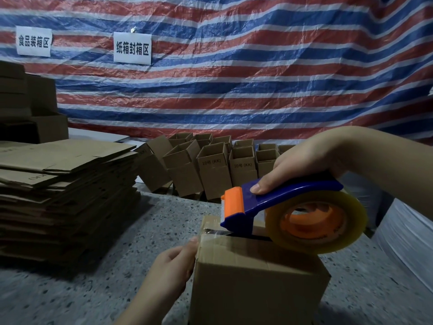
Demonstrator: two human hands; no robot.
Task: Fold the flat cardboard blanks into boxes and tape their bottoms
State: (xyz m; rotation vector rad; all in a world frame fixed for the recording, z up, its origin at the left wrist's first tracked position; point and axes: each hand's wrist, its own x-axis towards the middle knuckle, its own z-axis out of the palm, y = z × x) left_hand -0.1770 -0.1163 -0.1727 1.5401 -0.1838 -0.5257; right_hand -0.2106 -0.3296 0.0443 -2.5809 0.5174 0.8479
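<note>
Taping is under way on the small brown cardboard box (257, 277) that stands bottom-up on the grey speckled counter (140, 231) near the lower edge of the view. The right hand (304, 165) has its fingers (260, 186) curled round the blue handle of the blue-and-orange tape dispenser with its clear roll (293, 212), whose toothed end rests at the box's flap seam; a short strip of clear tape already lies over the near-left edge while most of the dark seam looks uncovered. The left hand (173, 263) grips the box's left corner, fingers curled against its side, thumb on the tape end. Behind, a cluster of finished upright brown boxes (210, 165) stands done, while the tall stack of flat cardboard blanks (65, 188) at left suggests much work remains.
</note>
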